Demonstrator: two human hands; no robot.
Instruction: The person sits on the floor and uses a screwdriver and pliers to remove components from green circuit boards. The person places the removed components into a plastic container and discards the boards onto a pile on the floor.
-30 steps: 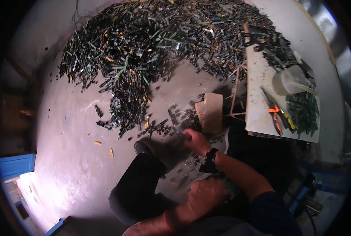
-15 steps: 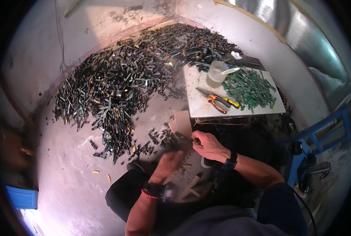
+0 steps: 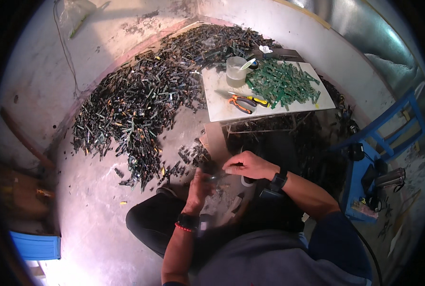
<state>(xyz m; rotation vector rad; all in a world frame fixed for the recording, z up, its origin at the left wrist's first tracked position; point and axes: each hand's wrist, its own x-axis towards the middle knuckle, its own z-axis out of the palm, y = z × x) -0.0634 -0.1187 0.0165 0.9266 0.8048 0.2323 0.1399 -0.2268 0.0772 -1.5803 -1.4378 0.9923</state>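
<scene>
Head cam looking down: both hands meet over the lap. Left hand has its grip curled closed around a small dark piece, too blurry to say what kind. Right hand pinches the other end of that same piece with fingertips, so it sits right between the two grips. Just beyond the grips there's a scatter of loose dark bits on the concrete floor. Past the right grip stands a low white desk with orange-handled pliers, a yellow-handled tool, a cloudy plastic cup and a heap of green strips. Far off beyond the left grip, a huge pile of dark scrap sticks runs up to the wall.
</scene>
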